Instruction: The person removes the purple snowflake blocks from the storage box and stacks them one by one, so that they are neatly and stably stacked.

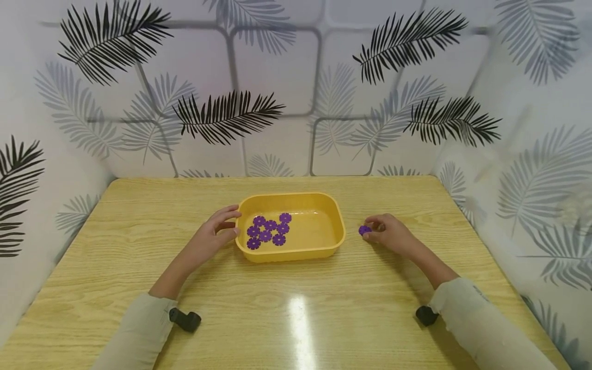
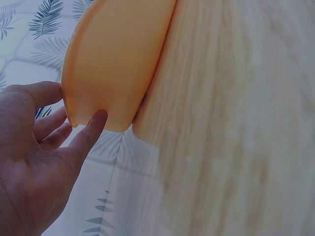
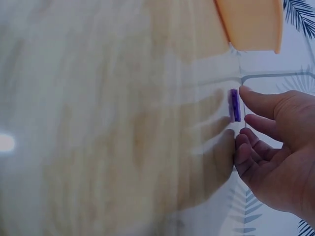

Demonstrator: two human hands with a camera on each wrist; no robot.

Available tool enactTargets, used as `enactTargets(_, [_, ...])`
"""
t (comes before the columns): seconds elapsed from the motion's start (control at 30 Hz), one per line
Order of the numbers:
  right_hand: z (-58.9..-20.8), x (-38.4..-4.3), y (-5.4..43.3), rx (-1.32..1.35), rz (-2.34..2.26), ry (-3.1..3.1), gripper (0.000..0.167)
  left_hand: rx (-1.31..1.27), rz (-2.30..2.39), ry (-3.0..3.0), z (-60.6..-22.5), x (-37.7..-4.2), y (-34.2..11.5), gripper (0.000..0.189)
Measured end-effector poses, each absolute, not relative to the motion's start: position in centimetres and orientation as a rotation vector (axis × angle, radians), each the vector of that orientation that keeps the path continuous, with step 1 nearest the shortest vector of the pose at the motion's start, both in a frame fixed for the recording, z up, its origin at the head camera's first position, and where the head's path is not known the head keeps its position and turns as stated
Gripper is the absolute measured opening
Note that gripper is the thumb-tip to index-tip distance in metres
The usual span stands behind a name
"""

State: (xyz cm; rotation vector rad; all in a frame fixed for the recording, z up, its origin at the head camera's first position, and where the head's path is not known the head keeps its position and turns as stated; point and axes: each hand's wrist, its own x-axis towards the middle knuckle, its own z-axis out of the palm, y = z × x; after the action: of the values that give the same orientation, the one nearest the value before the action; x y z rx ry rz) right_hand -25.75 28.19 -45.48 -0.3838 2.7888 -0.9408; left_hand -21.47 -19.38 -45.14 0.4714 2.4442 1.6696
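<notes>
A yellow plastic tub [image 1: 319,254] stands on the table, with several purple flower-shaped discs [image 1: 265,236] lying in its left half. At its left end, my left hand [image 1: 214,231] holds the rim. The left wrist view shows the thumb [image 2: 100,118] against the outer wall and the other fingertips at the rim. To the right of the tub, one purple disc [image 1: 364,230] lies flat on the table under the fingertips of my right hand [image 1: 390,234]. From the right wrist view, that disc [image 3: 236,105] appears edge-on, thumb and forefinger spread at its top, not closed round it.
The light wooden table [image 1: 250,318] meets a leaf-patterned wall [image 1: 277,146] at its back edge. Black wrist devices [image 1: 186,319] sit at both sleeves. A bright reflection lies on the table's front part.
</notes>
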Motion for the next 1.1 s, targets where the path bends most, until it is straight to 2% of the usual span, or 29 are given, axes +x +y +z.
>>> enactTargets(0.1, [-44.9, -25.7, 28.3, -0.337, -0.952, 2.767, 0.054, 0.470, 1.669, 2.448, -45.2, -21.4, -19.4, 0.048])
enactTargets(0.5, [-41.4, -26.2, 26.3, -0.403, -1.166, 2.730, 0.055, 0.483, 1.679, 2.439, -45.2, -21.4, -19.4, 0.049])
enactTargets(0.73, [-39.8, -26.4, 23.4, -0.461, -1.252, 2.676, 0.056, 0.486, 1.680, 2.438, -45.2, -21.5, -19.5, 0.049])
enactTargets(1.1, [-39.6, -26.2, 18.5, -0.601, -1.314, 2.613, 0.050, 0.484, 1.685, 2.431, -45.2, -21.4, -19.5, 0.049])
